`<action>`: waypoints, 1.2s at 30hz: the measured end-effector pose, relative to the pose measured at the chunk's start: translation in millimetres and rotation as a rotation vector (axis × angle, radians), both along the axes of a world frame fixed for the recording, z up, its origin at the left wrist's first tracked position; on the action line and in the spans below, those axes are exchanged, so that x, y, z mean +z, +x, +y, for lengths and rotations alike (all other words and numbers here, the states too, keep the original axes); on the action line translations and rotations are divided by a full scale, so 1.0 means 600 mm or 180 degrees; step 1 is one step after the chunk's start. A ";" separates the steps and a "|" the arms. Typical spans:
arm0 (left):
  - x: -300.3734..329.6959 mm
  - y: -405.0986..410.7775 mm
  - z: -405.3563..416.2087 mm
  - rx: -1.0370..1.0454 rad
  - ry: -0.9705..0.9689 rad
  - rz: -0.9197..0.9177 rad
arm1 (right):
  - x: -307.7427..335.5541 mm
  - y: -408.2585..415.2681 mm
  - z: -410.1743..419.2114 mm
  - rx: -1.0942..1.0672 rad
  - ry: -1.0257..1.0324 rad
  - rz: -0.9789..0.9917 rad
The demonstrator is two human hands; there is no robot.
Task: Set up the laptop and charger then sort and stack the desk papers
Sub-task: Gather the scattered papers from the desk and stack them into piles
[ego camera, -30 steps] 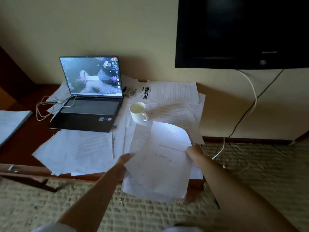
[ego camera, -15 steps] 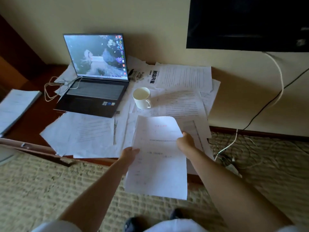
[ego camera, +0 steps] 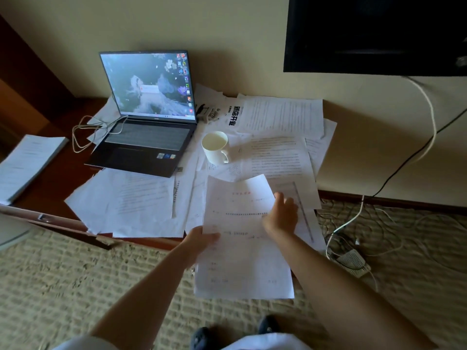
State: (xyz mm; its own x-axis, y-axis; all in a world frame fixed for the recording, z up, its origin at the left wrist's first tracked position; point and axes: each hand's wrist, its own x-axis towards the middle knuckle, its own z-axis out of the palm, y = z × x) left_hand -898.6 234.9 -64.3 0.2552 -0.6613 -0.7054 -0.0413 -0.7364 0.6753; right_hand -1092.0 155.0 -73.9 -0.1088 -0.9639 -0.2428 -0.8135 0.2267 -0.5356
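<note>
**Sheet held at the surface's near edge, laptop open behind**

Nearest the camera, two dark shoes (ego camera: 267, 324) stand on the patterned carpet (ego camera: 75, 286). Above them both hands are at one printed sheet (ego camera: 242, 248) that hangs over the near edge of the surface (ego camera: 50, 183). The left hand (ego camera: 202, 239) pinches the sheet's left edge, thumb on top. The right hand (ego camera: 281, 215) lies over the sheet's right edge with fingers spread and fairly straight; whether it has hold of the paper cannot be told.

Under and around the held sheet, loose papers (ego camera: 131, 198) cover the surface's middle and right, overlapping one another. A white mug (ego camera: 216, 147) stands on them, just right of the laptop (ego camera: 149, 122), which sits open with its screen lit. A thin pale cable (ego camera: 86, 132) coils on the surface at the laptop's left side. Farther left lies a separate stack of papers (ego camera: 22, 165).

On the floor to the right, a white charger brick (ego camera: 353, 261) lies among tangled cords, and a white cable (ego camera: 427, 114) runs up the wall toward a dark screen (ego camera: 374, 34) mounted there.
</note>
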 end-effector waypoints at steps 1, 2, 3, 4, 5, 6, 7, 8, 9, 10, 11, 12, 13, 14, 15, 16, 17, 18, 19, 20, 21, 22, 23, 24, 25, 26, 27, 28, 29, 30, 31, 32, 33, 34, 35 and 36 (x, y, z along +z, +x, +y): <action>-0.002 -0.004 -0.001 0.0005 -0.0078 -0.0206 | -0.001 -0.004 0.004 0.0046 -0.0183 0.0217; -0.002 -0.009 -0.002 0.0022 -0.0170 -0.0487 | -0.003 -0.009 0.006 0.0002 -0.0281 0.0292; -0.001 -0.013 -0.002 0.0038 -0.0257 -0.0743 | -0.001 -0.017 0.008 -0.0141 -0.0332 0.0305; 0.005 -0.016 -0.003 0.0036 -0.0334 -0.0949 | 0.000 -0.027 0.008 -0.0374 -0.0315 0.0278; 0.010 -0.017 -0.004 0.0026 -0.0403 -0.1123 | -0.001 -0.039 0.008 -0.0665 -0.0197 0.0225; 0.015 -0.016 -0.005 0.0029 -0.0453 -0.1286 | 0.000 -0.050 0.009 -0.0929 0.0047 0.0217; 0.019 -0.013 -0.006 0.0049 -0.0488 -0.1405 | 0.002 -0.060 0.012 -0.1113 0.0338 0.0256; 0.022 -0.010 -0.005 0.0070 -0.0509 -0.1499 | 0.002 -0.069 0.017 -0.1238 0.0597 0.0316; 0.025 -0.007 -0.006 0.0097 -0.0531 -0.1554 | 0.005 -0.076 0.023 -0.1343 0.0743 0.0375; 0.027 -0.006 -0.006 0.0129 -0.0544 -0.1562 | 0.009 -0.080 0.029 -0.1415 0.0731 0.0459; 0.029 -0.005 -0.006 0.0155 -0.0550 -0.1530 | 0.015 -0.084 0.033 -0.1438 0.0574 0.0561; 0.032 -0.005 -0.005 0.0175 -0.0555 -0.1475 | 0.020 -0.086 0.037 -0.1413 0.0365 0.0638; 0.036 -0.005 -0.003 0.0211 -0.0575 -0.1397 | 0.026 -0.087 0.039 -0.1344 0.0153 0.0600; 0.039 -0.006 0.000 0.0269 -0.0608 -0.1309 | 0.032 -0.086 0.042 -0.1289 -0.0060 0.0397; 0.041 -0.004 0.003 0.0344 -0.0632 -0.1233 | 0.040 -0.082 0.045 -0.1306 -0.0185 0.0021; 0.045 -0.002 0.007 0.0431 -0.0627 -0.1173 | 0.050 -0.077 0.050 -0.1410 -0.0286 -0.0398; 0.047 0.002 0.011 0.0527 -0.0596 -0.1116 | 0.059 -0.073 0.057 -0.1578 -0.0407 -0.0706; 0.050 0.008 0.014 0.0600 -0.0543 -0.1089 | 0.067 -0.073 0.062 -0.1790 -0.0509 -0.0911; 0.052 0.014 0.016 0.0640 -0.0472 -0.1094 | 0.078 -0.073 0.068 -0.2014 -0.0559 -0.1075; 0.055 0.020 0.018 0.0651 -0.0393 -0.1107 | 0.086 -0.077 0.073 -0.2250 -0.0586 -0.1254; 0.056 0.025 0.022 0.0662 -0.0322 -0.1099 | 0.094 -0.083 0.079 -0.2491 -0.0611 -0.1417; 0.057 0.029 0.025 0.0680 -0.0268 -0.1066 | 0.100 -0.089 0.084 -0.2687 -0.0617 -0.1538; 0.053 0.032 0.030 0.0719 -0.0247 -0.0994 | 0.105 -0.093 0.091 -0.2783 -0.0566 -0.1602; 0.052 0.031 0.038 0.0776 -0.0232 -0.0844 | 0.107 -0.092 0.099 -0.2775 -0.0446 -0.1653; 0.052 0.028 0.046 0.0862 -0.0223 -0.0656 | 0.108 -0.089 0.109 -0.2680 -0.0299 -0.1706; 0.053 0.024 0.052 0.0918 -0.0223 -0.0529 | 0.104 -0.081 0.118 -0.2545 -0.0138 -0.1767; 0.052 0.018 0.056 0.0949 -0.0244 -0.0437 | 0.098 -0.072 0.129 -0.2402 0.0010 -0.1797; 0.055 0.013 0.061 0.0920 -0.0291 -0.0408 | 0.092 -0.063 0.139 -0.2269 0.0158 -0.1814; 0.057 0.010 0.064 0.0846 -0.0353 -0.0441 | 0.086 -0.055 0.149 -0.2168 0.0266 -0.1803; 0.059 0.010 0.067 0.0752 -0.0454 -0.0537 | 0.079 -0.052 0.157 -0.2077 0.0319 -0.1664; 0.062 0.012 0.068 0.0641 -0.0573 -0.0630 | 0.078 -0.053 0.164 -0.1938 0.0350 -0.1379; 0.064 0.018 0.069 0.0506 -0.0710 -0.0721 | 0.084 -0.059 0.170 -0.1788 0.0395 -0.1029; 0.068 0.025 0.070 0.0307 -0.0850 -0.0807 | 0.091 -0.066 0.175 -0.1663 0.0410 -0.0716; 0.071 0.032 0.071 0.0065 -0.0980 -0.0874 | 0.100 -0.075 0.179 -0.1577 0.0414 -0.0534; 0.074 0.039 0.073 -0.0174 -0.1080 -0.0917 | 0.109 -0.086 0.180 -0.1483 0.0403 -0.0422; 0.076 0.044 0.075 -0.0368 -0.1158 -0.0941 | 0.116 -0.095 0.180 -0.1383 0.0370 -0.0319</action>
State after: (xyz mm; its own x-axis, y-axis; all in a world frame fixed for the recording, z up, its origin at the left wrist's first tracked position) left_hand -872.4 280.0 -18.5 0.3202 -0.8875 -0.3314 -0.3381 -0.4338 0.8352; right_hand -1149.0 263.2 -4.5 -0.4674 -0.7998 -0.3766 -0.5751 0.5987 -0.5575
